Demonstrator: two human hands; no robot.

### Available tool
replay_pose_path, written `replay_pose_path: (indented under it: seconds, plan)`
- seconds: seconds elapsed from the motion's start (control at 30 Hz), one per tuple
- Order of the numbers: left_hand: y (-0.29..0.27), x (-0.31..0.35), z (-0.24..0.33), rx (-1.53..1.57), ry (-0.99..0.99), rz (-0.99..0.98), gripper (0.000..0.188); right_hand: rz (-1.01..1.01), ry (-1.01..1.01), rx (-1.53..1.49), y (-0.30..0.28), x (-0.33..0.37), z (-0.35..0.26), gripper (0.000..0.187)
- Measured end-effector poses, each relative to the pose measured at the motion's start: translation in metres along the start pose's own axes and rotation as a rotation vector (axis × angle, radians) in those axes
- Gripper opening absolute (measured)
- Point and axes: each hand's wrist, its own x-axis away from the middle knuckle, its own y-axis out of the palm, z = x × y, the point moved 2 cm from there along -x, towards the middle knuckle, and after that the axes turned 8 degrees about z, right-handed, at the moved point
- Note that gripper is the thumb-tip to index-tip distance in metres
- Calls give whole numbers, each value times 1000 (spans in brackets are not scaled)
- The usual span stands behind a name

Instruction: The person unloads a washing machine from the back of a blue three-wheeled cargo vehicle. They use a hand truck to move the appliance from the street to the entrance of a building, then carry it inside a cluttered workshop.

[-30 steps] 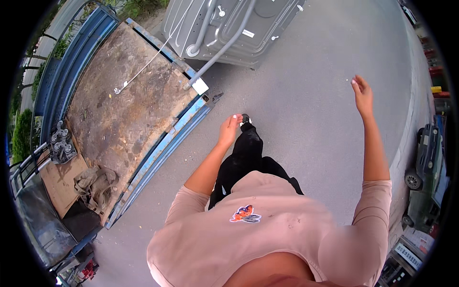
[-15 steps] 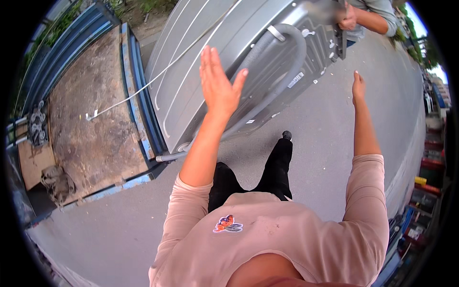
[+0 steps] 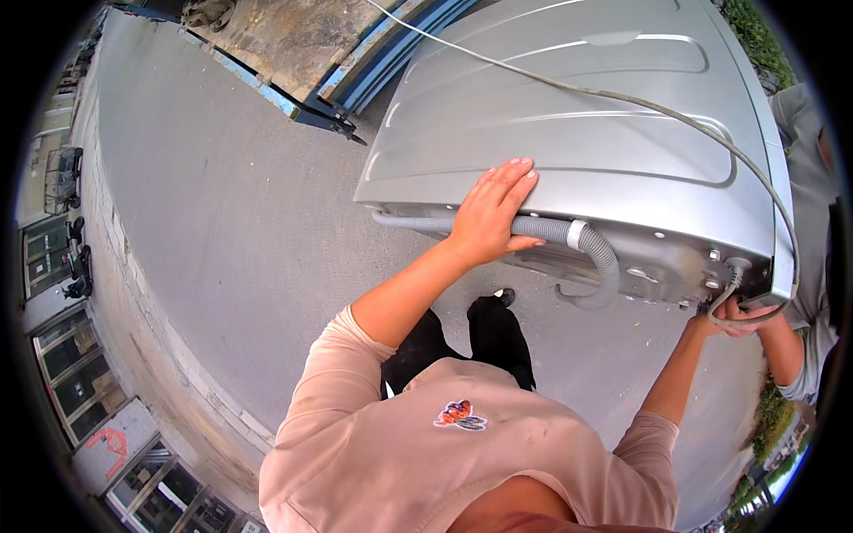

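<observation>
A silver-grey washing machine [image 3: 569,133] is held tilted beside the blue-edged cargo bed. Along its edge nearest me runs a grey corrugated drain hose [image 3: 546,228], fixed by a white clip. My left hand [image 3: 489,218] lies on that edge with fingers stretched over the panel and thumb across the hose. At the machine's lower right corner is my right hand [image 3: 700,325], its fingers hidden under the edge. Touching close by is a co-worker's hand [image 3: 745,318], at the same corner. A pale power cord [image 3: 640,102] crosses the panel and loops down to this corner.
A rusty, blue-edged cargo bed [image 3: 275,44] stands at the upper left, a dark bundle [image 3: 209,12] on it. The co-worker [image 3: 804,240] stands at the right. Grey pavement [image 3: 240,231] spreads below, with a kerb and shopfronts at the far left.
The view has swung round. My left hand went from the air onto the machine's edge and hose. My right hand, free before, has reached the lower corner beside the co-worker's hand.
</observation>
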Motion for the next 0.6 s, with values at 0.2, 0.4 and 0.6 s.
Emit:
replay_pose_path:
  seconds: [0.2,0.4,0.6]
  plan:
    - [-2,43,20,78,-100,-30,101,79,-62,-30,8,-20,9,20]
    - [-2,105,19,79,-165,-77,103,120,-102,-37,14,-49,-42,23]
    - [-2,174,-12,99,-172,-200,108,82,-108,-35,5,-56,-87,26]
